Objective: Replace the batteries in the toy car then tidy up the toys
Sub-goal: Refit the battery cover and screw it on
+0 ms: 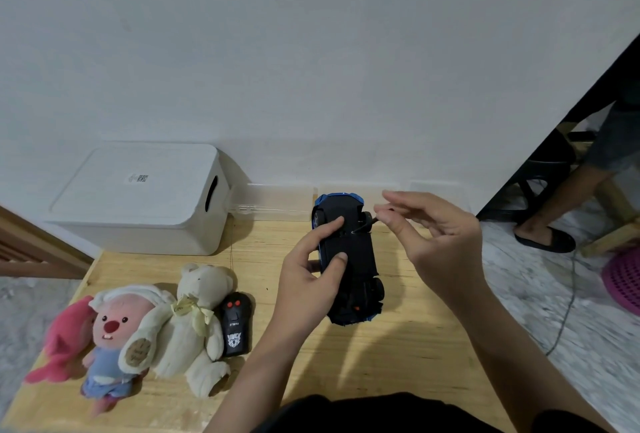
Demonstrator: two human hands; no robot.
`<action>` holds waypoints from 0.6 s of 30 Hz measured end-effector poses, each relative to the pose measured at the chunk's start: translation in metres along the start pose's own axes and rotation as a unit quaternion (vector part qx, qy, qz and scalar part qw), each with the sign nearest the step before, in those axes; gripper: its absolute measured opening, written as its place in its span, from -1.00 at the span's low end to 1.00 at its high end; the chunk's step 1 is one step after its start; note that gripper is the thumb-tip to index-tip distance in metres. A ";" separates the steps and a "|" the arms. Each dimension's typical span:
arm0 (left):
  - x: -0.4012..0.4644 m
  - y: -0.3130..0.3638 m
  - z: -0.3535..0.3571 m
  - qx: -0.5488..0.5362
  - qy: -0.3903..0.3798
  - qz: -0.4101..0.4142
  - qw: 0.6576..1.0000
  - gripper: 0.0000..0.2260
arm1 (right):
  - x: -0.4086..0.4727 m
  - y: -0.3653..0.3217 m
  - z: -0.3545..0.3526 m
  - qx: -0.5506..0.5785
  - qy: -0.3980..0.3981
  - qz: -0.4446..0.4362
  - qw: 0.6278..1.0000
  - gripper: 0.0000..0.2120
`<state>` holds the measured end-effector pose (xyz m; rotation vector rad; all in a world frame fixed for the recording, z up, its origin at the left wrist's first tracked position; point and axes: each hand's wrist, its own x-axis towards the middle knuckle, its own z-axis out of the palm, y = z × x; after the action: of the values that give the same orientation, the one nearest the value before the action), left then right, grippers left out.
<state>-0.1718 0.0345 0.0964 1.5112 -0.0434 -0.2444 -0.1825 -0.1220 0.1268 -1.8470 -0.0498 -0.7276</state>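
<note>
The toy car lies upside down on the wooden table, its flat black underside facing up, blue bodywork showing only at the nose and tail edges, black wheels visible along its right side. The left hand grips it from the left, thumb and a fingertip curled onto the belly to pin it. The right hand hovers just beside the car's far right wheel, thumb and forefinger pinched on what looks like a small dark screwdriver whose tip meets the underside near a thin seam (probably the battery cover, though the detail is too small to be sure). The main risk, as I judge it, is the tip slipping out of a tiny screw head: the tool is held lightly at its end, at a slant, and the car rests on its curved roof, so it could rock under pressure and let the tip skate across the plastic or round off the screw. A freed screw could also roll off the table's near edge. No spare batteries are visible. To the left lie a black remote control, a cream teddy bear, a pink-faced plush and a pink plush at the far left, with a white lidded storage box against the wall behind them.
</note>
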 end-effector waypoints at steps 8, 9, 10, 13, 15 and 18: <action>0.000 -0.001 -0.001 -0.016 0.000 -0.009 1.000 -0.57 | -0.001 0.007 -0.001 -0.060 -0.027 -0.065 0.996 -0.83; 0.000 -0.001 -0.001 -0.016 0.000 -0.009 1.000 -0.57 | -0.002 0.007 -0.001 -0.064 -0.025 -0.063 0.996 -0.82; 0.000 -0.001 -0.002 -0.016 0.000 -0.008 1.000 -0.57 | -0.002 0.007 -0.001 -0.056 -0.018 -0.053 0.997 -0.82; -0.001 -0.001 -0.002 -0.018 -0.001 -0.007 1.000 -0.57 | -0.002 0.005 0.000 -0.042 0.008 -0.037 0.998 -0.80; -0.001 -0.002 -0.001 -0.021 -0.004 -0.007 1.000 -0.57 | -0.002 0.006 0.001 -0.046 0.016 -0.045 0.998 -0.84; -0.001 -0.001 -0.002 -0.020 -0.001 -0.006 1.000 -0.57 | -0.003 0.009 -0.001 -0.051 0.012 -0.057 0.997 -0.90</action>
<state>-0.1729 0.0364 0.0950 1.4716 -0.0311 -0.2548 -0.1818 -0.1257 0.1185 -1.9446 -0.1058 -0.8444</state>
